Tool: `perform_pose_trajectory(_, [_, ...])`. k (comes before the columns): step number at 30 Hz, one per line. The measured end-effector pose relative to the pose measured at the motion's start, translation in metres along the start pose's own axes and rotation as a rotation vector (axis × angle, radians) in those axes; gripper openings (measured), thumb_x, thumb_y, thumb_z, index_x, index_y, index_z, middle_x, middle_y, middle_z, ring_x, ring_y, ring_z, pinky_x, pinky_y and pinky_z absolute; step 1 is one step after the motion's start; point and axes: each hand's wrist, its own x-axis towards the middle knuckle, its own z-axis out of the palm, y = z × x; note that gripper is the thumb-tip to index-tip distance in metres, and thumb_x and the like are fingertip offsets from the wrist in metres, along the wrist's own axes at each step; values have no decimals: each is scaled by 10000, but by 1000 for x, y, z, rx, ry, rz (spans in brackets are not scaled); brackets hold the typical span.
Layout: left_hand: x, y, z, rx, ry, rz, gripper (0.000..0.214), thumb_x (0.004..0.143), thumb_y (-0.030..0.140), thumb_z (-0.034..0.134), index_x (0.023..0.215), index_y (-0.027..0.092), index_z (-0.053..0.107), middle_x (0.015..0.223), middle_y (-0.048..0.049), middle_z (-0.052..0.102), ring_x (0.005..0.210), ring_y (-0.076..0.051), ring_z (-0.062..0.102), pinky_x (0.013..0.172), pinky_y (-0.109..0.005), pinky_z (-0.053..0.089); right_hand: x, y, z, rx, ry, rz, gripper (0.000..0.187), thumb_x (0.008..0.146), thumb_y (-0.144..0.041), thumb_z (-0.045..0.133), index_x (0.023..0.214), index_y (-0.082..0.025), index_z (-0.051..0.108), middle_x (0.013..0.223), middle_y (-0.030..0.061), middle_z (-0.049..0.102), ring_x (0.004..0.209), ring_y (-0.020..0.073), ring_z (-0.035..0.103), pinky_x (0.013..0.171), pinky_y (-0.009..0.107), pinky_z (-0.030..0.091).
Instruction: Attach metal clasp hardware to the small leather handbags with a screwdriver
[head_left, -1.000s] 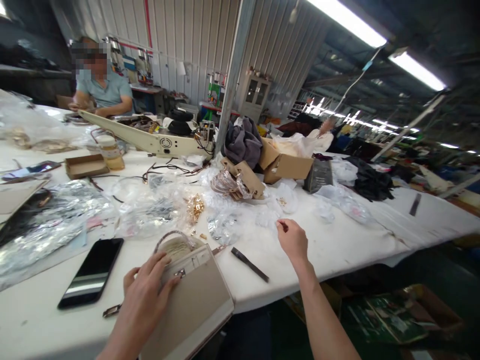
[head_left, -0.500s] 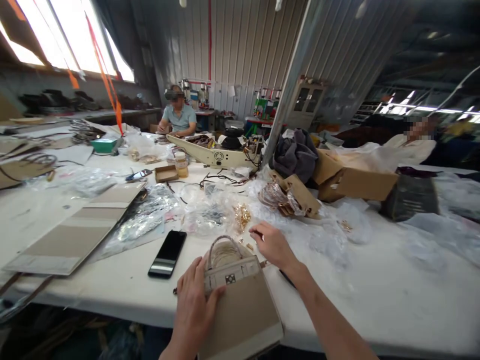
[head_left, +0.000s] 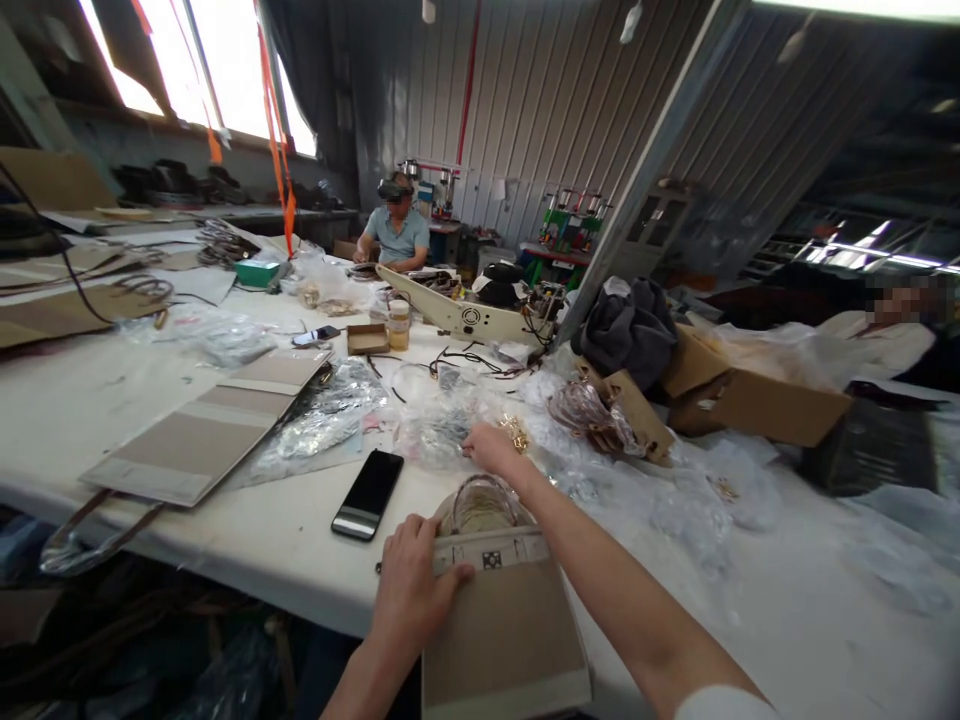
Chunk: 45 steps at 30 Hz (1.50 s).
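A beige handbag point(head_left: 502, 630) with a thin curved handle point(head_left: 484, 482) and a small dark square emblem lies at the table's front edge. My left hand point(head_left: 412, 580) grips its upper left side, thumb across the front and fingers behind. Beyond the handle, my right hand point(head_left: 495, 450) reaches to a clear plastic bag point(head_left: 431, 435) with small dark bits in it. Its fingers are drawn together at the bag's edge; what they pinch, if anything, is hidden. Just right of that hand is a pile of small gold metal fittings point(head_left: 516, 432).
A black phone point(head_left: 367, 495) lies left of the handbag. Further left are a flat beige panel point(head_left: 214, 425) with straps and crumpled plastic. Behind stand a small open box point(head_left: 367, 340), a jar point(head_left: 398, 325) and a cream machine housing point(head_left: 472, 318). A cardboard box point(head_left: 780, 405) is at right; a person sits opposite.
My right hand has moved left and forward, from beside the gold fittings to the clear plastic bag. My left hand keeps its hold on the handbag. The camera view has turned left.
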Motion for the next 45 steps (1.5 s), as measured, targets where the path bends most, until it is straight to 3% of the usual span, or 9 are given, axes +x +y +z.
perform_pose_trajectory(11, [7,2,-6,-218,-42,0,226,767,246,848,898,224,664,1101,-64,648,1054,-267,618,933,-380,463,-10,14,2,64,139,-15,214,1041,-242,614,1093,-231,821,1160,78,814,1093,240,724,920,284,505])
perform_pose_trajectory(17, [15,6,-13,-325,-144,-59,223,758,207,818,928,215,675,1026,-38,731,988,-243,665,864,-338,468,-14,22,0,118,156,23,211,1044,-255,624,1133,-240,815,1112,54,833,1018,228,744,865,261,500])
perform_pose_trajectory(21, [21,2,-15,-335,-206,-78,155,781,262,800,893,208,709,958,-24,773,947,-245,695,825,-328,463,-15,20,0,125,177,31,337,1037,-230,636,1344,-295,759,1139,42,834,1085,244,749,909,280,507])
perform_pose_trajectory(26, [26,-1,-17,-296,-244,-79,133,764,290,779,808,203,687,850,-7,751,868,-231,683,741,-306,434,-12,17,1,155,115,-10,281,943,-102,665,995,-300,856,1149,24,837,1112,246,748,957,296,523])
perform_pose_trajectory(28, [26,-2,-17,-297,-245,-69,140,761,299,774,784,201,677,828,-3,739,854,-227,673,726,-304,424,-10,16,1,198,121,-4,277,918,-94,681,976,-300,857,1120,22,843,1090,249,755,957,302,533])
perform_pose_trajectory(33, [28,-6,-17,-299,-237,-41,160,763,330,769,787,197,682,823,-5,732,861,-232,668,722,-307,415,-16,12,-14,411,259,20,422,931,-138,651,1328,-236,755,1002,44,844,956,236,773,916,311,561])
perform_pose_trajectory(39, [38,-3,-21,-219,-332,-73,208,746,381,787,816,195,724,770,-24,720,763,-225,648,656,-314,385,-86,1,-37,749,368,35,319,993,-402,642,1181,-165,743,1077,108,827,992,249,783,887,341,599])
perform_pose_trajectory(42, [44,-1,-19,-134,-368,-47,215,752,399,781,825,202,735,804,-58,741,778,-250,662,658,-328,387,-146,-11,-34,998,368,89,346,936,-472,749,1127,-184,758,1007,93,822,929,260,775,795,335,598])
perform_pose_trajectory(45, [47,3,-11,-50,-355,-38,228,770,395,772,889,202,755,914,-111,775,854,-296,695,690,-347,409,-198,-28,-22,987,314,188,278,916,-448,769,1052,-206,782,946,69,808,837,242,741,734,328,574])
